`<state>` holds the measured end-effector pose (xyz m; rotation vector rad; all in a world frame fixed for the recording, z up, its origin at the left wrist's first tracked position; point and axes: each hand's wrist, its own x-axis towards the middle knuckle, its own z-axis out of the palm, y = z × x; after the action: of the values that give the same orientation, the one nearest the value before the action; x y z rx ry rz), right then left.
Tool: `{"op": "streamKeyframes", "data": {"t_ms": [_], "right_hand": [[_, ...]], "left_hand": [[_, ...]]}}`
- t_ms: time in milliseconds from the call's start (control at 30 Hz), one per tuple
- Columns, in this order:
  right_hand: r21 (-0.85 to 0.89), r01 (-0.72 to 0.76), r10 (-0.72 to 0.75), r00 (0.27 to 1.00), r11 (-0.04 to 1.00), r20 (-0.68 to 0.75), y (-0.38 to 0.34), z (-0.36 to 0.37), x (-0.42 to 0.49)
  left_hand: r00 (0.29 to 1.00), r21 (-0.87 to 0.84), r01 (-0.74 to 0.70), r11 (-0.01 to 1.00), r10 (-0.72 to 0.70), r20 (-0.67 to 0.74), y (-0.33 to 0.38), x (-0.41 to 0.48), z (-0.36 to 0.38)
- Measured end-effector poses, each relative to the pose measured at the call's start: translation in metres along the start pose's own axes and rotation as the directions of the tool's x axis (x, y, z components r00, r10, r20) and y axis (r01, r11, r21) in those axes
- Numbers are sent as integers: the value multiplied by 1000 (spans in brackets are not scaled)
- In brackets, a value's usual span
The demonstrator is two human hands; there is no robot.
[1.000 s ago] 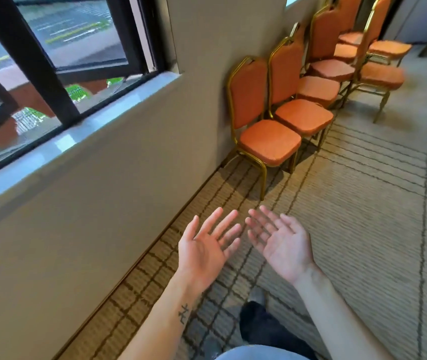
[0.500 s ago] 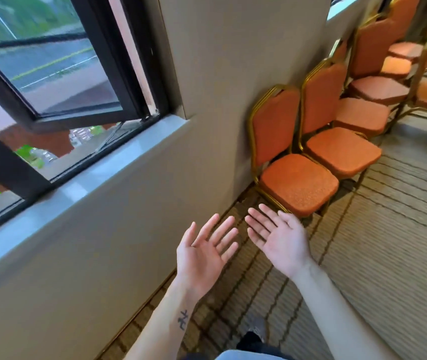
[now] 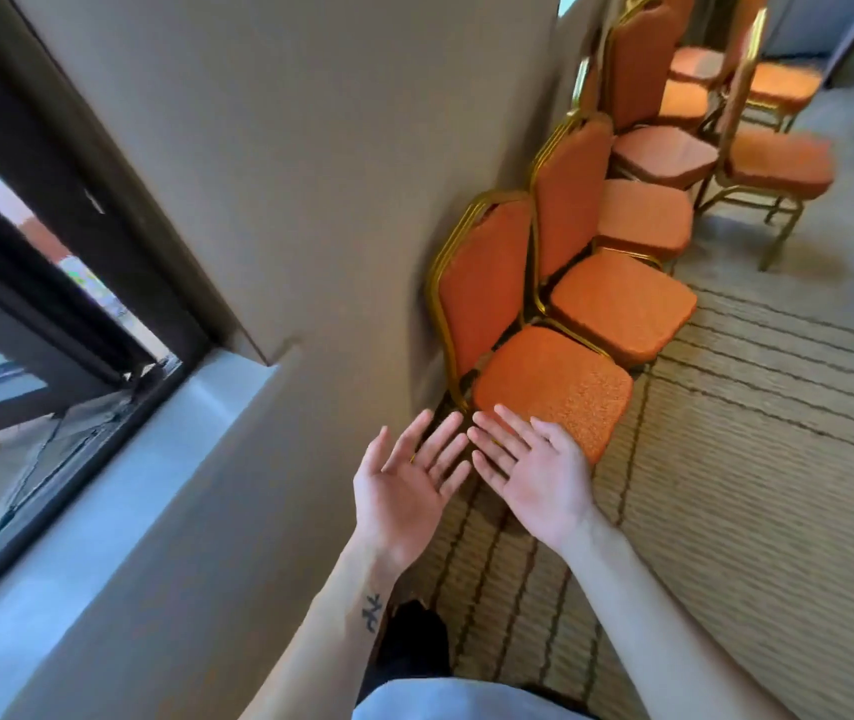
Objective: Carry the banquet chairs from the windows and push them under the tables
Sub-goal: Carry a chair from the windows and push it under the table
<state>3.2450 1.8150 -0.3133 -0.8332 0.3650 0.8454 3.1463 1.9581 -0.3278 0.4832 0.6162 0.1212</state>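
Observation:
A row of orange banquet chairs with gold frames stands along the beige wall. The nearest chair (image 3: 549, 387) has its back against the wall and its seat toward the room. A second chair (image 3: 622, 304) sits close behind it, and several more (image 3: 664, 153) follow toward the far end. My left hand (image 3: 404, 485) and my right hand (image 3: 534, 470) are held palm-up side by side, fingers straight, just in front of the nearest seat's front edge. Both hands hold nothing. Whether the right fingertips touch the seat is unclear.
A dark-framed window (image 3: 50, 283) with a grey sill (image 3: 118, 491) fills the left. A separate chair (image 3: 773, 163) stands out from the row on the striped carpet (image 3: 757, 459). My dark shoe (image 3: 414, 641) shows below my arms.
I have moved closer along the wall; the nearest chair now sits right at my fingertips. Both hands stay open, palm-up and empty.

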Motion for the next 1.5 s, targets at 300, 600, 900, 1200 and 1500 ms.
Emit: {"op": "streamKeyframes", "data": {"t_ms": [300, 600, 900, 1200, 1500], "right_hand": [[59, 120, -116, 991, 991, -63, -60, 59, 91], [43, 101, -98, 993, 994, -60, -152, 78, 216], [-5, -23, 23, 999, 1000, -24, -237, 86, 367], [-19, -122, 121, 991, 992, -51, -258, 109, 455], [49, -137, 136, 991, 989, 13, -250, 117, 486]], "left_hand": [[987, 53, 65, 996, -72, 143, 89, 119, 48], [999, 23, 21, 1000, -22, 47, 120, 257, 98], [994, -17, -34, 999, 32, -105, 145, 391, 159], [984, -114, -49, 992, 29, -175, 169, 452, 166], [972, -48, 25, 999, -35, -232, 180, 474, 163]]}}
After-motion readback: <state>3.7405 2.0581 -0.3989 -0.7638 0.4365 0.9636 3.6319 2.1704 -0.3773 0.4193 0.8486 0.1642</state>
